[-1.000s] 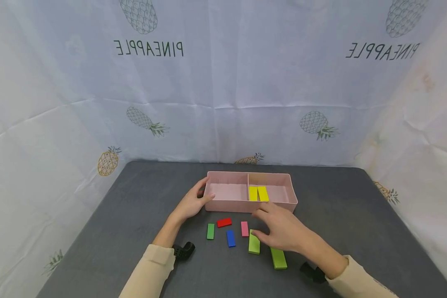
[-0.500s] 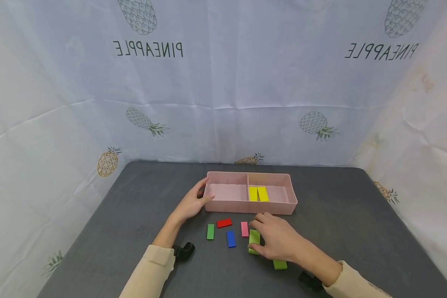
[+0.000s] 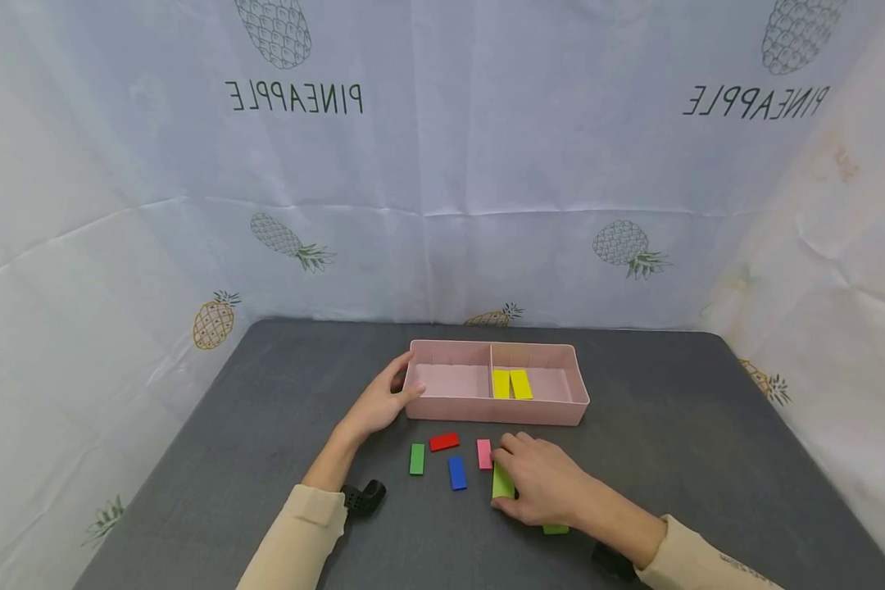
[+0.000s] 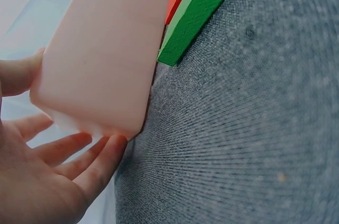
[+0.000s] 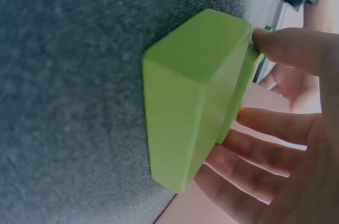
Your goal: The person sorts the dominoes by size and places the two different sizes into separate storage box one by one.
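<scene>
In the head view my left hand (image 3: 376,405) grips the left end of a pink two-compartment box (image 3: 457,409). Its thumb lies against the near wall, and the other fingers go round the end wall (image 4: 98,49) in the left wrist view. My right hand (image 3: 544,482) pinches a lime green block (image 3: 502,482) lying on the table, thumb at the near end and fingers at the far end. A second lime green block (image 3: 555,529) lies partly hidden under that hand; it looms large (image 5: 175,113) in the right wrist view.
Two yellow blocks (image 3: 511,383) lie in the box's right compartment, beside the divider. On the dark grey table (image 3: 656,426), in front of the box, lie smaller green (image 3: 416,459), red (image 3: 444,442), blue (image 3: 457,473) and pink (image 3: 483,454) blocks. A pineapple-print cloth (image 3: 442,164) hangs behind.
My right hand has drawn back from the box's front wall toward the near side, and its fingers have closed onto the lime green block. The left hand and box have stayed put.
</scene>
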`<control>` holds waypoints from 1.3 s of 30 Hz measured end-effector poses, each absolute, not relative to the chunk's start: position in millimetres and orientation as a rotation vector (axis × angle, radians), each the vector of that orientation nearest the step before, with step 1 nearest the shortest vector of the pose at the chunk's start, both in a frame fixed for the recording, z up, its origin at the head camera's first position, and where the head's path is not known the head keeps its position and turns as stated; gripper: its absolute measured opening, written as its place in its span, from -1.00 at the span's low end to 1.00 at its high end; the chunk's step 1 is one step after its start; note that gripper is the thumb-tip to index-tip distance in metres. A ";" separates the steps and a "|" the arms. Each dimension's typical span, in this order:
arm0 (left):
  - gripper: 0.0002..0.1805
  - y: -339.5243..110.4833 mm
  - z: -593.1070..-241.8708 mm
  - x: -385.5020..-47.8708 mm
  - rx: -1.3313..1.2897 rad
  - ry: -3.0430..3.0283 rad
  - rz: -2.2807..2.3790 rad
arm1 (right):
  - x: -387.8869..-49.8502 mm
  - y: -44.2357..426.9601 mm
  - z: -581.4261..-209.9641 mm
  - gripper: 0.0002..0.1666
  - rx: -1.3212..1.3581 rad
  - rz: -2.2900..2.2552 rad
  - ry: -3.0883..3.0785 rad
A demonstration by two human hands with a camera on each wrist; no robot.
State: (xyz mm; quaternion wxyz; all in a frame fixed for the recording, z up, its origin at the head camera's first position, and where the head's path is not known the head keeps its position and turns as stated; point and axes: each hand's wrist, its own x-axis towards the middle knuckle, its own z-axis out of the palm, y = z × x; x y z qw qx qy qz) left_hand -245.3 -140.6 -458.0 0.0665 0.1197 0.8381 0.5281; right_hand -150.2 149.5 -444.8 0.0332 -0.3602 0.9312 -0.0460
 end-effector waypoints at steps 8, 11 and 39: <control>-0.20 -140.7 -458.4 -244.9 0.361 2.531 1.587 | -151.7 145.6 -440.8 -0.34 -1.057 -0.138 2.835; -0.20 -140.9 -458.8 -245.3 0.369 2.531 1.588 | -152.6 146.5 -437.5 -0.33 -1.048 -0.155 2.831; -0.19 -140.6 -456.7 -244.0 0.384 2.542 1.580 | -164.2 158.9 -393.2 -0.31 -1.204 -0.211 2.949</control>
